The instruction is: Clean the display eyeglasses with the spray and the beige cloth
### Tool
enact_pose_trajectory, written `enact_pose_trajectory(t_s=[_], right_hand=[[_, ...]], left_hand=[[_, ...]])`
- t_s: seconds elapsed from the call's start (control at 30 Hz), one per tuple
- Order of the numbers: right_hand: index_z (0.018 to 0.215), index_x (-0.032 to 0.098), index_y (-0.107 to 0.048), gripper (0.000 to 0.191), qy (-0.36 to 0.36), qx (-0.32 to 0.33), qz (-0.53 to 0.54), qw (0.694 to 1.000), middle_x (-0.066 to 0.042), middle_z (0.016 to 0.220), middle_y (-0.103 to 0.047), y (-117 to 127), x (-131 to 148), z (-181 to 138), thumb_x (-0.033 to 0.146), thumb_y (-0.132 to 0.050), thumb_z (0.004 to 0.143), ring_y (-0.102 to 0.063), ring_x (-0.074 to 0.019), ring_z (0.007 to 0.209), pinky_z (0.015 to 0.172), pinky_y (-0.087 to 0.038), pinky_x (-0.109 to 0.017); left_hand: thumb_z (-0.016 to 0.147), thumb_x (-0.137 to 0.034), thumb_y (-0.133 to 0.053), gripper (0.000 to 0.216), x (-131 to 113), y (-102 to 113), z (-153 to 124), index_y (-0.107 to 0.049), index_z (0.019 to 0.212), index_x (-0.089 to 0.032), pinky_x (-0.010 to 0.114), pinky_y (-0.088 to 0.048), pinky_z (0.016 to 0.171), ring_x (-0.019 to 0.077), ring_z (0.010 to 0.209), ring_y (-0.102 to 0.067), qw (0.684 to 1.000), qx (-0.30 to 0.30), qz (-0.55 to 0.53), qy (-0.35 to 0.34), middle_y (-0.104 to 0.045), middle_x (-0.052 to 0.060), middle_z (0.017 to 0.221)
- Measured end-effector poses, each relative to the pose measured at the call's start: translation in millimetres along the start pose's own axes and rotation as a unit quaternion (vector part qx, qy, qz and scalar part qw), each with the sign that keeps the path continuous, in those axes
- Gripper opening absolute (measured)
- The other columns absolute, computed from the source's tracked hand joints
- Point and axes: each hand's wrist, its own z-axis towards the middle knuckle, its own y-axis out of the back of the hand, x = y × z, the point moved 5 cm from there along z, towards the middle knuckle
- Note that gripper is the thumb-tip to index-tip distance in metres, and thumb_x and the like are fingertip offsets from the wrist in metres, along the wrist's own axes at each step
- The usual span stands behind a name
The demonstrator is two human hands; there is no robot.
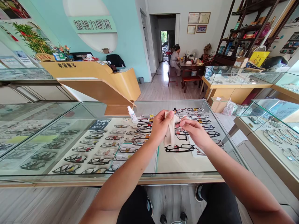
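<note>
Over the glass counter, my left hand (162, 123) is closed on a pale cloth (171, 132), which hangs down from the fingers. A dark-framed pair of glasses (181, 134) is between my two hands, its upper part by the cloth. The fingers of my right hand (192, 129) pinch this frame from the right side. Just below, another black pair of glasses (179, 148) shows at the counter. A small white spray bottle (132, 114) stands on the glass to the left of my hands.
Rows of glasses (99, 161) fill the display counter (140, 179) in front of me. More glass cases stand at the right (272, 137). Beyond are a wooden reception desk (121, 84) and a person (175, 60) seated at a dark table (190, 66).
</note>
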Motion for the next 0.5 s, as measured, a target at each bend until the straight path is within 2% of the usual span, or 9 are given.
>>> enact_pose_trajectory(t_s=[0.1, 0.3, 0.5], right_hand=[[0.086, 0.028, -0.085, 0.018, -0.003, 0.01, -0.006, 1.0, -0.003, 0.102, -0.066, 0.6, -1.5, 0.5, 0.044, -0.082, 0.093, -0.058, -0.0219, 0.1, 0.093, -0.045, -0.035], [0.084, 0.025, -0.084, 0.026, 0.012, -0.005, -0.029, 0.999, -0.002, 0.097, -0.061, -0.1, 5.0, 1.1, 0.05, -0.08, 0.093, -0.054, -0.0202, 0.092, 0.089, -0.043, -0.035], [0.082, 0.026, -0.084, 0.031, 0.023, -0.022, -0.037, 0.999, -0.003, 0.094, -0.065, -3.0, 8.7, 1.2, 0.056, -0.083, 0.09, -0.057, -0.0224, 0.095, 0.091, -0.042, -0.036]], left_hand=[[0.08, -0.066, -0.089, 0.051, 2.7, -0.5, 1.1, -0.074, 0.087, -0.018, 0.026, -0.039, 0.061, 0.0111, 0.063, -0.051, 0.999, 0.006, -0.026, 0.025, -0.062, -0.003, 0.071], [0.066, -0.058, -0.101, 0.054, 8.0, -1.8, 5.4, -0.077, 0.094, -0.019, 0.028, -0.046, 0.068, 0.0141, 0.071, -0.062, 0.989, 0.024, -0.119, 0.086, -0.072, 0.0, 0.08], [0.06, -0.046, -0.107, 0.058, 10.3, -1.3, 5.3, -0.074, 0.099, -0.02, 0.029, -0.051, 0.07, 0.0154, 0.075, -0.067, 0.977, 0.0, -0.176, 0.123, -0.077, 0.0, 0.086]])
